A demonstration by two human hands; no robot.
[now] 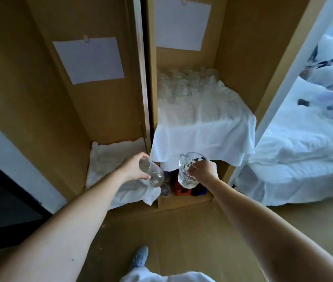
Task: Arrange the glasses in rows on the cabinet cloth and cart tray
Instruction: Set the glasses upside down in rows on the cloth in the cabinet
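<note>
1. The left hand [134,167] curls its fingers and thumb around a smooth clear glass [153,176], which is tipped far over on its side above the front edge of the cabinet's left compartment.
2. The right hand [204,169] grips a patterned clear glass [186,171] from its right side with curled fingers. This glass is close to upright and sits just below the hanging front edge of the shelf cloth.
3. The two held glasses are near each other but not touching. Both are in front of the cabinet, lower than the clothed shelf.
4. The right compartment has a shelf covered by a white cloth [202,127] that drapes over the front. At the back of it stands a group of clear glasses [182,84] packed close together. They are too blurred to count.
5. The left compartment holds a crumpled white cloth [108,159] on its floor, with one corner spilling over the front lip.
6. Under the clothed shelf, the low compartment holds an orange-red object [180,190] and a blue object [199,192]. What they are cannot be told.
7. A sheet of paper [89,60] hangs on the left compartment's back wall and another sheet [182,23] hangs on the right one. Both look plain white.
8. A bed with white bedding [304,139] lies to the right, and a pale shoe [140,257] rests on the floor below.
</note>
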